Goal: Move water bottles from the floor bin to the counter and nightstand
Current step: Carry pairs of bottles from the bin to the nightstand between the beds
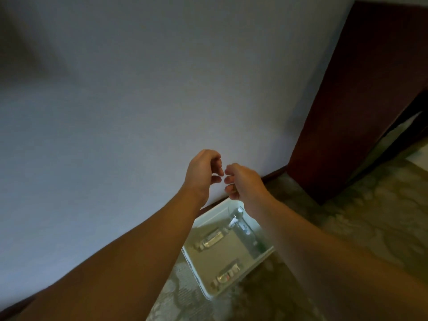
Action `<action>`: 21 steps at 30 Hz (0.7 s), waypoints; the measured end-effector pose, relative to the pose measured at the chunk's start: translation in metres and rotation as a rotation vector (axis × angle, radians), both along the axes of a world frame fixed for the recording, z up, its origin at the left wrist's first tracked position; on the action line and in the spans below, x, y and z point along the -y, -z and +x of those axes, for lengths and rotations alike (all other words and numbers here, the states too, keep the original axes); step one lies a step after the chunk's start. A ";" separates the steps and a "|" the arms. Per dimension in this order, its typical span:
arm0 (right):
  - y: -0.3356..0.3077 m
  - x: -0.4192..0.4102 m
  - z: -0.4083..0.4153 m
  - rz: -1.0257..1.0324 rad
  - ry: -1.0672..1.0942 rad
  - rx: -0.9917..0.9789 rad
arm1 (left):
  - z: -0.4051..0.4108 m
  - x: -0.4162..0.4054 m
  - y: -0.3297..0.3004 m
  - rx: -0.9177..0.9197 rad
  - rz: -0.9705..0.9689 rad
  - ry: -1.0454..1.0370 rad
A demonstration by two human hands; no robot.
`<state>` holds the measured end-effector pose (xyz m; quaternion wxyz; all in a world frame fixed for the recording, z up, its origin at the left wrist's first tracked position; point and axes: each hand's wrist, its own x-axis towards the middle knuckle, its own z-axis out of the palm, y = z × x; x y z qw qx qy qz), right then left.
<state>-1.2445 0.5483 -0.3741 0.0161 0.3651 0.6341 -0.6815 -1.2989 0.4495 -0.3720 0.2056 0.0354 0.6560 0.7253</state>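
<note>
Two bare forearms reach forward from the bottom edge of the view, meeting near the middle. The left hand (202, 173) sits at about 9 o'clock of the right hand (240, 181), and their fingertips nearly touch. Both hands hang in the air in front of a pale wall (139, 100), fingers loosely curled. Neither grip holds anything: the left grip is relaxed with thumb and fingers slightly apart, and the right grip is the same, its fingers bent inward around empty space.

Below the hands, toward 6 o'clock, a white rectangular floor bin (196, 272) rests on a patterned carpet (359, 216), pushed close to the dark baseboard (274, 173) at the foot of the wall. The right forearm crosses over the bin's 2 o'clock corner. Three clear water bottles lie on their sides inside. One bottle (212, 239) lies near the bin's 10 o'clock side, with a pale label. A second, longer bottle (245, 230) lies along the 3 o'clock wall of the bin, its top end pointing toward 12 o'clock, just below the right wrist. A third bottle (228, 273) lies near the bin's 6 o'clock edge, its label showing small coloured marks. The three bottles lie apart from one another.

At 2 o'clock of the view a dark reddish-brown wooden panel (359, 89) stands upright against the wall, reaching down to the carpet. The whole scene is dim and slightly blurred.
</note>
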 end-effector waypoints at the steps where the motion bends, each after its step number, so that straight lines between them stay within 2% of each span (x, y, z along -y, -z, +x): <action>1: 0.015 -0.003 -0.010 -0.002 0.003 -0.002 | -0.010 -0.006 0.014 0.011 0.000 0.011; 9: 0.181 -0.019 -0.072 0.020 0.111 0.003 | -0.073 -0.028 0.167 0.007 0.002 0.192; 12: 0.257 -0.022 -0.088 -0.040 0.199 0.006 | -0.091 -0.028 0.244 0.028 -0.025 0.212; 21: 0.472 -0.032 -0.127 -0.056 0.203 0.033 | -0.131 -0.035 0.461 0.074 -0.099 0.205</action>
